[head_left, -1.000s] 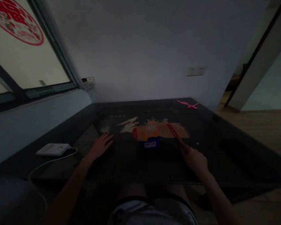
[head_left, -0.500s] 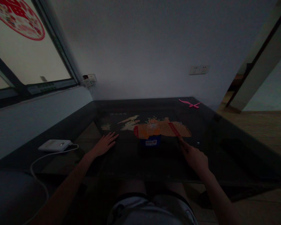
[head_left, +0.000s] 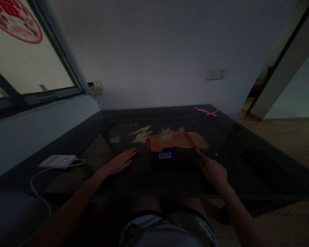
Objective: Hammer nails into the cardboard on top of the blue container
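Observation:
An orange, patterned flat piece (head_left: 179,141) with red bands lies across a small blue box (head_left: 165,154) on the dark table. My right hand (head_left: 213,171) is closed near the piece's right end, round something thin and reddish that reaches toward the red band; the dim light hides what it is. My left hand (head_left: 122,160) rests palm down on the table to the left of the blue box, fingers spread a little and holding nothing.
A white power bank (head_left: 58,161) with a white cable lies at the left. A pink ribbon (head_left: 207,112) is at the far right of the table (head_left: 149,185). A dark flat object (head_left: 271,169) sits at the right. Wall sockets (head_left: 216,74) are behind.
My left hand has slid to the right, closer to the blue box. My right hand keeps nearly the same place by the orange piece. The view has shifted slightly.

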